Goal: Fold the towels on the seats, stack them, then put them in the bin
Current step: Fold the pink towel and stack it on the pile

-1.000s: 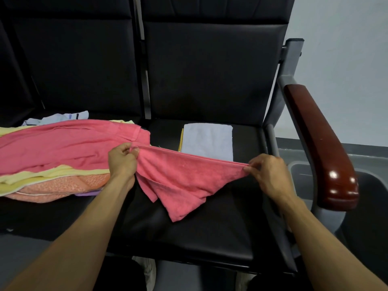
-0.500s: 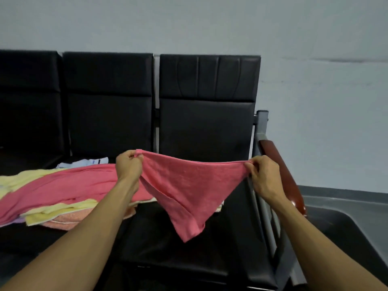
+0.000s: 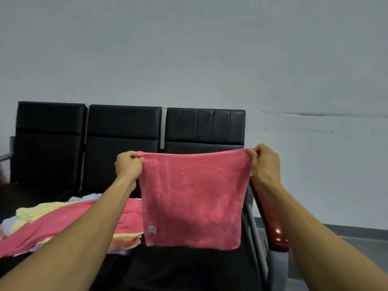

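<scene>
1. Seats (image 3: 123, 143) fill the frame's lower half; your unfolded heap (image 3: 69, 223) at lower left awaits folding.
2. Pink towel (image 3: 192, 198) hangs centre frame, not yet folded.
3. Your left hand (image 3: 128, 165) and right hand (image 3: 265, 162) pinch its top corners with curled fingers.

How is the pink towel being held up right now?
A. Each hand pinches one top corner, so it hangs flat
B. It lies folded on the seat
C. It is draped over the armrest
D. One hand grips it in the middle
A: the left hand and the right hand each pinch a top corner of the pink towel, which hangs spread out in the air in front of the black seats.
</scene>
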`<state>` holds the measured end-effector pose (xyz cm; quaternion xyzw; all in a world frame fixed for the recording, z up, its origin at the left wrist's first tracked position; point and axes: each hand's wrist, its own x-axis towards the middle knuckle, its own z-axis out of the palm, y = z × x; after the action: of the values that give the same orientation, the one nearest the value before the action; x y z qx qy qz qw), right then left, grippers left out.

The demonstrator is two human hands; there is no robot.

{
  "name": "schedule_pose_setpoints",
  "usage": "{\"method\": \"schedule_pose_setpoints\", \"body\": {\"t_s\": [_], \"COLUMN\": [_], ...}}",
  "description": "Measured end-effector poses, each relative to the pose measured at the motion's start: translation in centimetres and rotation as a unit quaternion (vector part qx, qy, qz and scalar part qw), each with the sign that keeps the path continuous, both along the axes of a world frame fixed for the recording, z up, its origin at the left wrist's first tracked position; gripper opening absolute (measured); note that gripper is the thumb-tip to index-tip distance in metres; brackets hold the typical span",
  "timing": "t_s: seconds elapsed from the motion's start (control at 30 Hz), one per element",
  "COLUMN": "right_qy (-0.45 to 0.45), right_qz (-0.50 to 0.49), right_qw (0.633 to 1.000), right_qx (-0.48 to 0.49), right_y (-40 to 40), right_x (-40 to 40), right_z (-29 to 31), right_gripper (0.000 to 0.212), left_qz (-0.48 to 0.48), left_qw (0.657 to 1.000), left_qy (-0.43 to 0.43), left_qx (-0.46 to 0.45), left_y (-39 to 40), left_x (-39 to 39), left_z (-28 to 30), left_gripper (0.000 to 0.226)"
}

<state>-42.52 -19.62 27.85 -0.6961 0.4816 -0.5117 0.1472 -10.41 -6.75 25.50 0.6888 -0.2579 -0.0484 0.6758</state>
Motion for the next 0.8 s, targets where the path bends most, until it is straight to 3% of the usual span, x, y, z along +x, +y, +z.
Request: {"method": "schedule_pose_setpoints", "body": {"t_s": [0.13, 0.3, 0.57, 0.8], "right_qy": [-0.087, -0.105, -0.111, -0.03], "right_qz": [0.032, 0.029, 0.001, -0.032], "right_qw": [0.996, 0.994, 0.993, 0.996], "right_qx": [0.015, 0.026, 0.041, 0.081], "right_y": [1.4, 3.4, 3.5, -1.1], "right_x": [-0.5, -1.4, -1.4, -0.2], "right_z": [-0.6, -2.2, -3.2, -9.1], "right_gripper": [0.023, 0.019, 0.02, 0.021], "left_qz": [-0.033, -0.078, -0.099, -0.115], "left_qw": [0.996, 0.97, 0.97, 0.963], "left_qy": [-0.075, -0.172, -0.156, -0.143], "left_qx": [0.034, 0.154, 0.161, 0.196], "left_y": [1.3, 2.9, 2.8, 0.0], "left_x": [-0.8, -0.9, -1.4, -0.5], "left_z": [0.5, -1.0, -2.2, -8.0], "left_gripper": [0.019, 0.016, 0.018, 0.018]}}
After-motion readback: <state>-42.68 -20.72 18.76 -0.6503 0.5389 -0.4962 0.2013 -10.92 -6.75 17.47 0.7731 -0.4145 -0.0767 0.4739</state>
